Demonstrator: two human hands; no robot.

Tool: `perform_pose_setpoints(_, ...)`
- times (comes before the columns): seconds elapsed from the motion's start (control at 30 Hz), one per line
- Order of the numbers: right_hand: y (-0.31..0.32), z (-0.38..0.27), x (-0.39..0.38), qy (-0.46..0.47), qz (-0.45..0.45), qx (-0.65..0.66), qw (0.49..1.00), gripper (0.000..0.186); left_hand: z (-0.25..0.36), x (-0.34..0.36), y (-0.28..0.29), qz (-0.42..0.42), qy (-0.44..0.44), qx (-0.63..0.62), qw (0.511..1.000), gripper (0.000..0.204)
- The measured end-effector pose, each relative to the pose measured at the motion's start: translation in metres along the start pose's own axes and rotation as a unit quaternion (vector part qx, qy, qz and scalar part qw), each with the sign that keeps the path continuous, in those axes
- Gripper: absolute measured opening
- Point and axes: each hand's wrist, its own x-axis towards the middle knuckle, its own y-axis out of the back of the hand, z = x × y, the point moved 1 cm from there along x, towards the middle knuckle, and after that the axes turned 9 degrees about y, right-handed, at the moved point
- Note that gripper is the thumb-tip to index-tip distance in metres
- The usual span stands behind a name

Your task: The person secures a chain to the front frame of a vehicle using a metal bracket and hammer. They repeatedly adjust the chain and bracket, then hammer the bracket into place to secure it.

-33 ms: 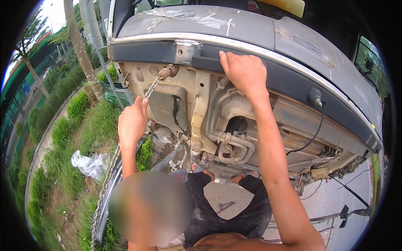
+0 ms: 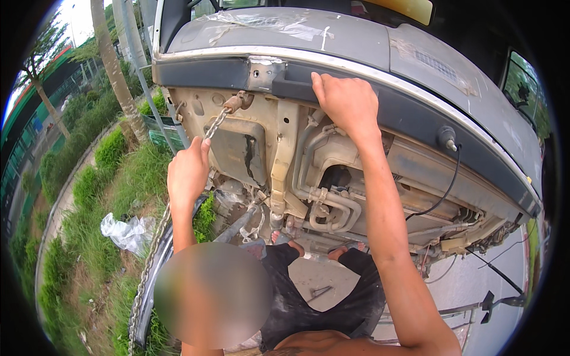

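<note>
My left hand (image 2: 187, 169) is closed around a metal chain (image 2: 215, 126). The chain rises from my fist to a rusty tow hook (image 2: 238, 101) on the vehicle's front underside, and its lower length hangs down on the left. Higher up and to the right, my right hand (image 2: 351, 108) grips the lower edge of the vehicle's dark front panel (image 2: 409, 123), beside a recessed dark slot (image 2: 297, 89). My right fingers curl behind the edge, so their tips are hidden. The front bodywork is stripped, exposing beige metal and bent pipes (image 2: 341, 216).
A black cable (image 2: 456, 178) hangs from a round fitting (image 2: 446, 137) on the panel. My feet (image 2: 341, 252) stand on the pavement under the front, near a small tool (image 2: 320, 292). A long dark trim piece (image 2: 148, 296) lies at left by grass and a plastic bag (image 2: 126, 232).
</note>
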Motion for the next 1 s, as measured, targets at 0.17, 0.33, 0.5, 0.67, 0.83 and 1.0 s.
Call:
perform_pose_setpoints(0.17,-0.0005,0.0009,-0.0006,0.0,-0.006,0.001,1.0,0.049,0.0021,0.0,-0.0001,-0.01,0.006,0.003,1.0,0.039)
perform_pose_setpoints(0.33,0.0018,-0.0007,0.0002,-0.009,-0.008,0.003,1.0,0.049,0.0008,-0.0007,0.001,-0.001,0.005,0.006,1.0,0.039)
perform_pose_setpoints(0.5,0.0015,-0.0011,0.0013,-0.015,-0.026,-0.001,1.0,0.05,-0.0006,0.0011,-0.0004,-0.014,0.005,0.01,1.0,0.04)
perform_pose_setpoints(0.67,0.0018,-0.004,0.0022,-0.027,-0.023,0.003,0.999,0.049,-0.0038,0.0013,0.0001,-0.016,0.002,0.011,1.0,0.039)
perform_pose_setpoints(0.83,0.0044,-0.004,0.0012,-0.03,-0.021,0.001,0.999,0.05,-0.002,0.001,-0.0007,-0.01,-0.003,0.005,1.0,0.038)
perform_pose_setpoints(1.0,0.0038,-0.0047,0.0022,-0.021,-0.016,-0.002,1.0,0.05,-0.0026,0.0011,0.001,-0.016,-0.005,0.013,1.0,0.037)
